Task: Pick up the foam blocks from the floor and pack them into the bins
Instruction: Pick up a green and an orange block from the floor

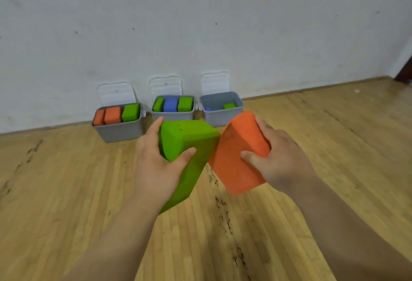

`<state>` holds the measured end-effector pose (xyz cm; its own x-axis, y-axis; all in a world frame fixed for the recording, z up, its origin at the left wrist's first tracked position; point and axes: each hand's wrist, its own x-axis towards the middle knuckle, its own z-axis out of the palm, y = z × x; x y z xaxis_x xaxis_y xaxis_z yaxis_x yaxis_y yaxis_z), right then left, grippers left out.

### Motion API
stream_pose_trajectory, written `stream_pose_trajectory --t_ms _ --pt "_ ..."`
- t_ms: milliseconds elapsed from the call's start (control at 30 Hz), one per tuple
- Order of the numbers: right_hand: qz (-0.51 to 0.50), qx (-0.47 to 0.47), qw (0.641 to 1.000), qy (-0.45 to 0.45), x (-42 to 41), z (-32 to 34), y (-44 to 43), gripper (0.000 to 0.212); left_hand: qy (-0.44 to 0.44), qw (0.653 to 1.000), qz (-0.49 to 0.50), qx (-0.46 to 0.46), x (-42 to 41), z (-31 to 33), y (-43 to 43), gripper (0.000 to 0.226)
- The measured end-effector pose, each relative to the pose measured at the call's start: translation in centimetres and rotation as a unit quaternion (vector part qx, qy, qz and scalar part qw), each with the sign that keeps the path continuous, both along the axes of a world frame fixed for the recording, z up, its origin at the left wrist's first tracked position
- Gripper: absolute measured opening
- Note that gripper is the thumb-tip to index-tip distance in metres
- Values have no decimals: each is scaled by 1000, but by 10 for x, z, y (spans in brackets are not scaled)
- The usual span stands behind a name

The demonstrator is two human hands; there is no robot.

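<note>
- Green block [187, 138]: foam, so prob. light, soft, gives a bit under squeeze; matte skin looks grippy, not fragile. Best hold = across the short sides, thumb on one face, fingers on the opp. one.
- Orange block [234, 147]: same stuff, same handling by my read; rounded edges, lower edge blurred.
- Both blocks are in the air, off the floor [66, 191], in front of & below the mid bin [172, 116]; green straight in front of it, orange in front-right.
- Green's right corner meets orange's left edge; touching or just overlapping in view, can't tell.
- Left hand [153, 169] grips green: thumb across the near face, the one finger in view up along the left side, near corner sunk in the palm.
- Right hand [281, 162] grips orange: thumb on the near face, fingers [260, 124] wrapped over the top right edge.
- So both sets of fingers are closed round a block; neither hand free.
- Mid bin: green, blue, green side by side, looks full.
- Left bin [120, 133], left of mid & a bit nearer: 2 orange + 1 green, also looks full.
- Right bin [223, 114], just right of mid: small blue & green bits show low inside, lots of room. Likely the place for both blocks.
- Clear lids stand open behind the mid bin & its neighbours, leaning on the wall [200, 24].
- No loose blocks seen on the floor near the mid bin.
</note>
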<state>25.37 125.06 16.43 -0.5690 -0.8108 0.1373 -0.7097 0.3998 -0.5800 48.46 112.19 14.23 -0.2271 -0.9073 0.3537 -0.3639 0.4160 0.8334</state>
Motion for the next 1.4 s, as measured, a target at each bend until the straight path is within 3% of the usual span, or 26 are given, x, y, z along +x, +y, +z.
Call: stream_pose_trajectory --t_ms 333,600,867,1133,1400 --pt "-15 10 1000 -11 -74 -27 -106 90 -9 1000 -15 9 -74 -12 -106 92" --pt "50 0 999 21 -206 -58 -228 92 25 998 12 58 -190 -36 -210 83" --pt "114 74 990 37 -327 -54 -348 95 26 993 73 91 -293 -48 -296 86" --pt "92 111 990 3 -400 -85 -465 93 2 991 14 130 -365 -77 -444 89" --pt "17 152 988 -28 -442 -99 -614 90 -66 987 -86 121 -431 -95 -649 94"
